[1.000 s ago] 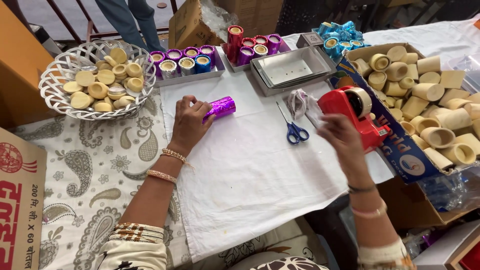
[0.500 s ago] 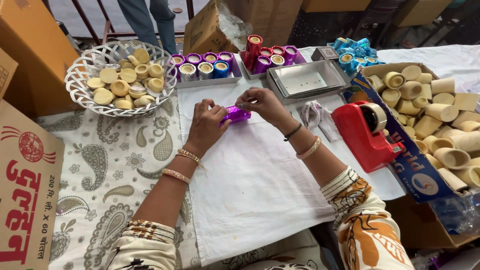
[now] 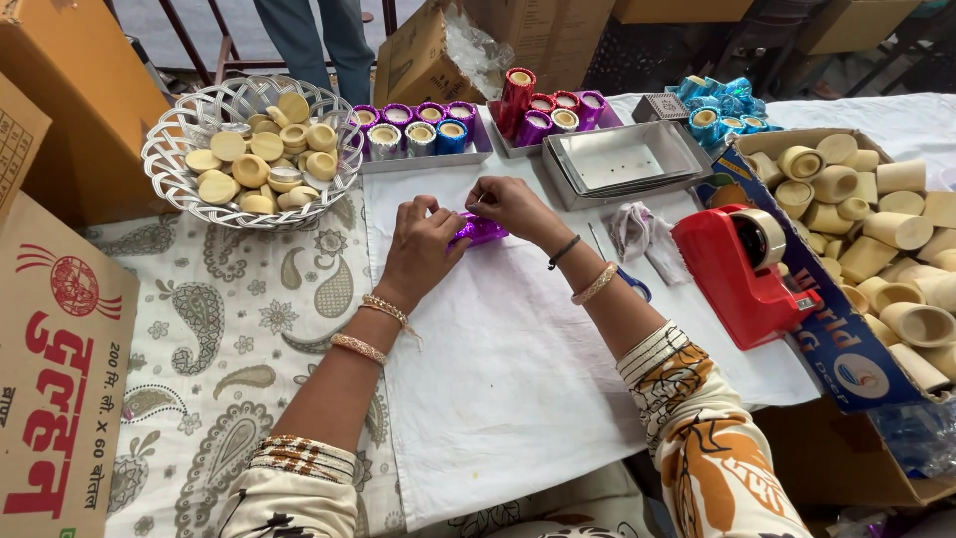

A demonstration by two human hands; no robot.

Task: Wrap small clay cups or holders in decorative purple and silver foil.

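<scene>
Head camera view showed a shiny purple foil-wrapped cup [image 3: 480, 230] lying on the white cloth [image 3: 498, 369], pinched between the left hand [image 3: 422, 242] and right hand [image 3: 510, 204], near a red tape dispenser [image 3: 742, 274].

Camera: single head-worn view, no second view to overlap.
Position: above the near table edge, close over the forearms.
Facing: downward and forward, toward 12 o'clock.
Nearness: white cloth [image 3: 518, 379] fills centre; sleeves cut off at 6 o'clock.
Far limit: cardboard boxes [image 3: 428, 50] and a standing person's legs [image 3: 319, 40] at 12 o'clock.
</scene>
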